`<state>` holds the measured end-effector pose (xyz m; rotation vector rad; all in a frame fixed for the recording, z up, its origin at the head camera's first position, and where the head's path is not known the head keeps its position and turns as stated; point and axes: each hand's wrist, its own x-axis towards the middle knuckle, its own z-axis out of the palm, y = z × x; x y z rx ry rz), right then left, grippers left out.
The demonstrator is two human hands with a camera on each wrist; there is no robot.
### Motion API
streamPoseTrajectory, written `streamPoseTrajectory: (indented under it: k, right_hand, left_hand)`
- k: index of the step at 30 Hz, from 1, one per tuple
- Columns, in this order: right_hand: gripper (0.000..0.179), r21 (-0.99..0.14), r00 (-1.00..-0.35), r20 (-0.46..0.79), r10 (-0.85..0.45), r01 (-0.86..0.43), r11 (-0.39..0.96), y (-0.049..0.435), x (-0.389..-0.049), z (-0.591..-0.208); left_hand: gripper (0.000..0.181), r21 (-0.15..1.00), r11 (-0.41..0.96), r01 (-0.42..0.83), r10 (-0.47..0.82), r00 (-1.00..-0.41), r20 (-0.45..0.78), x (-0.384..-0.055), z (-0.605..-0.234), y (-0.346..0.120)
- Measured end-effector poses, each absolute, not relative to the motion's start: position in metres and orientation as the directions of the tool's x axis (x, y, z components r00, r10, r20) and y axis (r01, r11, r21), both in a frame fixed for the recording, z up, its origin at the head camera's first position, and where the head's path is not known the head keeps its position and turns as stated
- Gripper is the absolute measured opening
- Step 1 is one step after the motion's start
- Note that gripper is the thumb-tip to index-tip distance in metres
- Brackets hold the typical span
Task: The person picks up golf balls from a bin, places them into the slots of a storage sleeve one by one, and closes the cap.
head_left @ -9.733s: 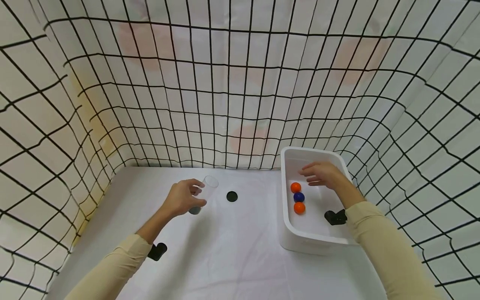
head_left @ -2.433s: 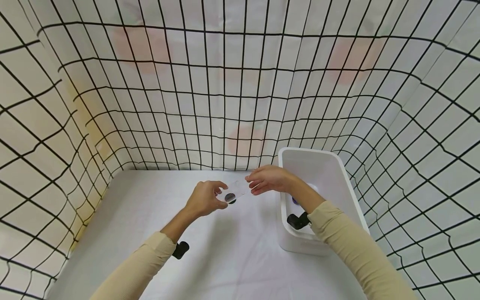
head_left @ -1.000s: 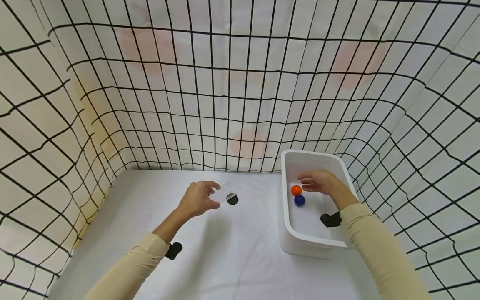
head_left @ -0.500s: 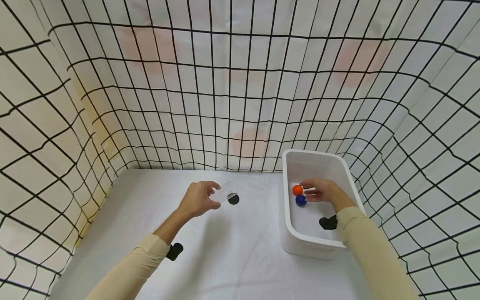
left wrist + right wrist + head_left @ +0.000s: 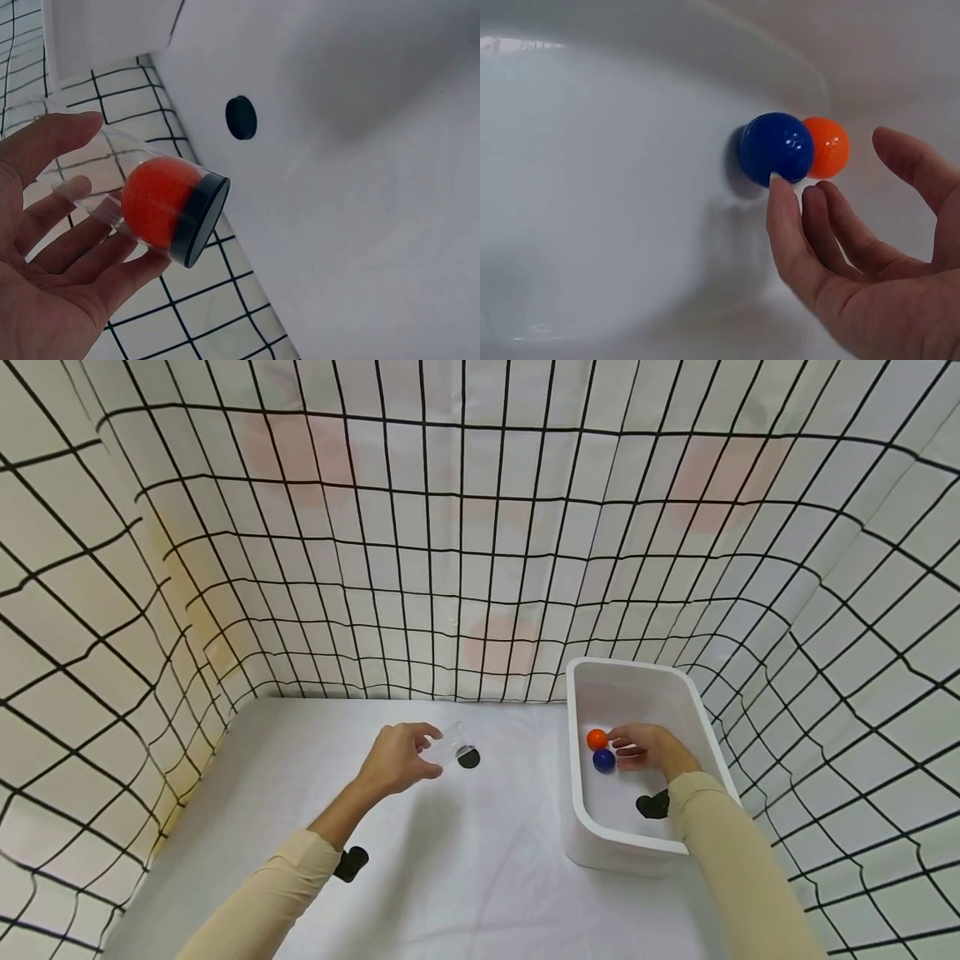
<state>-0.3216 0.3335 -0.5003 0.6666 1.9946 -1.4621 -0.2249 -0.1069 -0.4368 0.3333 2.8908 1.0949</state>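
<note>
My left hand [image 5: 393, 760] grips a clear plastic tube [image 5: 452, 745] above the table, tilted. In the left wrist view, a red-orange ball [image 5: 159, 199] sits inside it against its black end cap [image 5: 201, 221]; the hand's fingers and thumb curl round the tube's other end. My right hand [image 5: 648, 750] is inside the white bin, fingers loosely bent and holding nothing. Close to its fingertips lie a blue ball [image 5: 776, 150] and an orange ball [image 5: 827, 148], side by side. One fingertip overlaps the blue ball in the right wrist view; I cannot tell if it touches.
The white bin [image 5: 576, 777] stands on the right of the white-covered table [image 5: 480, 860]. A round black lid [image 5: 468, 758] lies on the table just beyond the tube. Black netting [image 5: 459, 568] rises at the back and both sides. Black wrist cameras [image 5: 351, 864] sit under the forearms.
Earlier the bin held two orange balls and a blue one; now one orange ball is in the tube. In the last second my right hand has lowered towards the balls; the left stays nearly still.
</note>
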Motion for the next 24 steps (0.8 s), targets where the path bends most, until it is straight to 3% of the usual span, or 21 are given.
streamPoseTrajectory:
  k: [10, 17, 24]
  right_hand:
    - [0.058, -0.618, -0.659, -0.743, 0.112, 0.741, 0.264, 0.331, -0.324, -0.512]
    - [0.06, -0.629, -0.677, -0.726, 0.118, 0.724, 0.284, 0.33, -0.312, -0.511]
    - [0.066, -0.605, -0.652, -0.744, 0.144, 0.749, 0.27, 0.324, -0.314, -0.511]
  left_hand:
    - [0.045, 0.662, 0.729, 0.176, 0.199, -0.979, 0.042, -0.224, -0.435, -0.112]
    - [0.044, 0.66, 0.727, 0.191, 0.208, -0.977, 0.053, -0.225, -0.435, -0.115]
    - [0.043, 0.662, 0.726, 0.188, 0.206, -0.977, 0.051, -0.225, -0.438, -0.115]
